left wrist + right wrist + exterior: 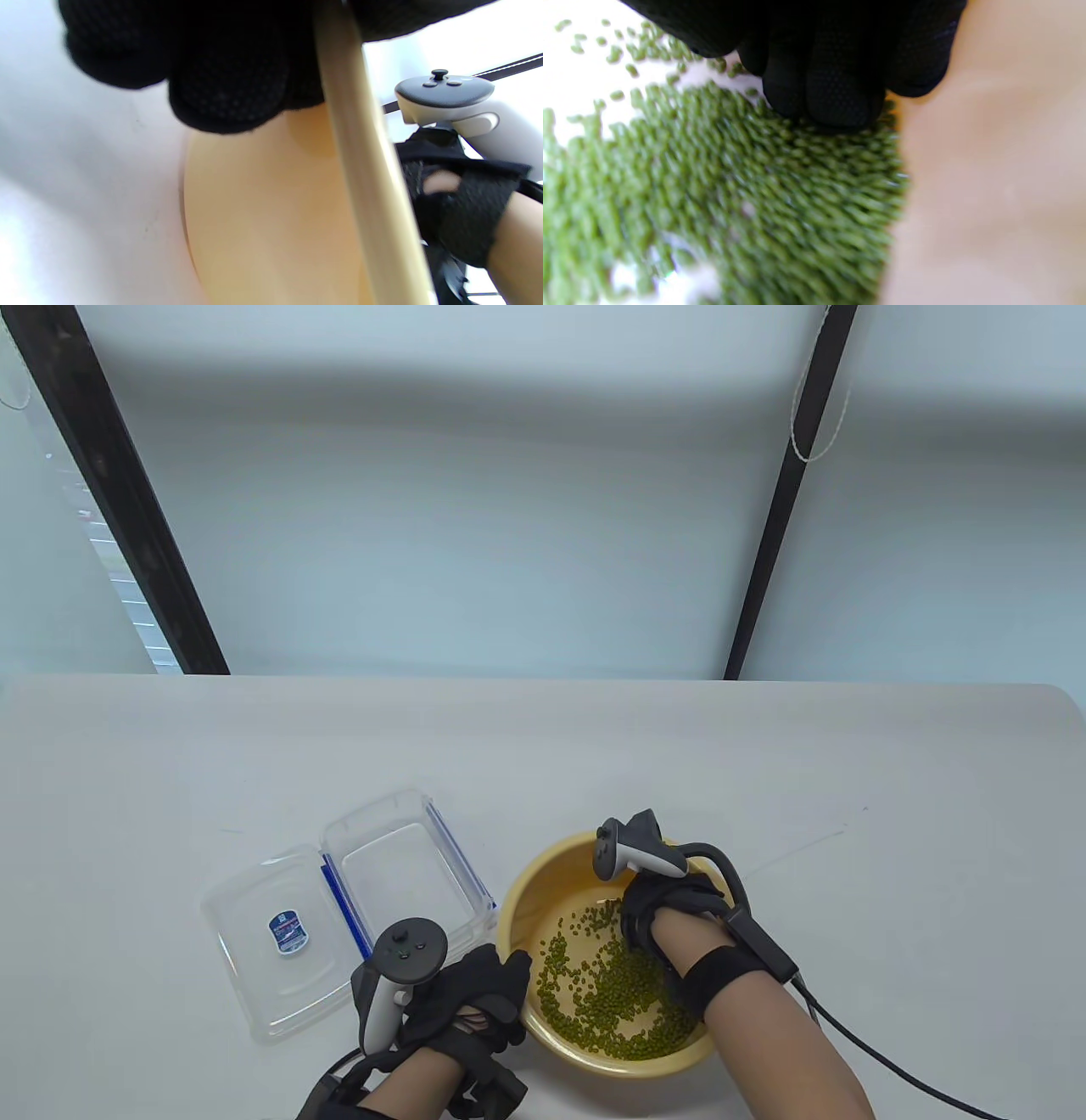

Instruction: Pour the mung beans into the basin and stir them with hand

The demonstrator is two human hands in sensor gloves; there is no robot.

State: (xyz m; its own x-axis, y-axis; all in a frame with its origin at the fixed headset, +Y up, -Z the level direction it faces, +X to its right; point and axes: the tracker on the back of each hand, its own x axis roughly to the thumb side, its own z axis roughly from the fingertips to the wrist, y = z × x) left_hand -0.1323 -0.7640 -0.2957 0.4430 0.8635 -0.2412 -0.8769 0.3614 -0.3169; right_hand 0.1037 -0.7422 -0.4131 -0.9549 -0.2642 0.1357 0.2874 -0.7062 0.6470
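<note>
Right hand [670,912] rakes loosely curled fingers through the mung beans [611,993]; left hand [475,997] grips the basin [543,874] rim. Stir too briskly and beans could hop out.

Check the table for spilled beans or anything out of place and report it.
Nothing stands out. The beans all lie inside the basin, none on the table. The clear container sits empty beside its lid, left of the basin.
</note>
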